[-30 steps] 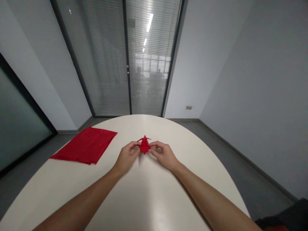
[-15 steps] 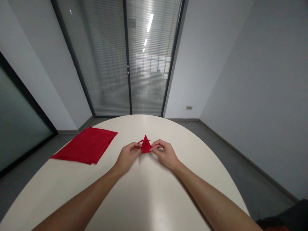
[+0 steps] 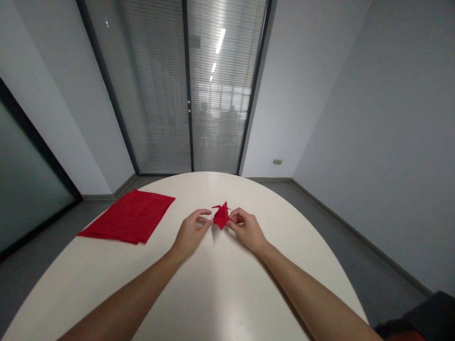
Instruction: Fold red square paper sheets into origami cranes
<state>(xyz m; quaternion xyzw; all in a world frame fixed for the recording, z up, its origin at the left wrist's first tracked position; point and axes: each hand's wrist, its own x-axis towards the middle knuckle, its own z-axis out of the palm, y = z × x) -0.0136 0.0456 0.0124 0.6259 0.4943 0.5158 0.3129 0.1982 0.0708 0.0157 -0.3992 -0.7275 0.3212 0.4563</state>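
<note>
A small folded red paper crane (image 3: 221, 217) is held just above the white table (image 3: 213, 284), its head and beak pointing left and a wing tip hanging toward me. Thumb and fingers of my right hand (image 3: 247, 228) pinch it at its right side. My left hand (image 3: 194, 230) is at the crane's left, fingers apart with a gap between thumb and forefinger. The left thumb tip comes very close to the paper; whether it touches, I cannot tell.
A stack of large red paper sheets (image 3: 131, 216) lies at the table's left edge. Behind the table stands a glass partition with blinds (image 3: 159, 118). Dark fabric (image 3: 423, 315) shows at the lower right corner.
My left fingers have come off the crane and spread. The crane has turned and shifted slightly right, still pinched in my right hand. The view has tilted slightly.
</note>
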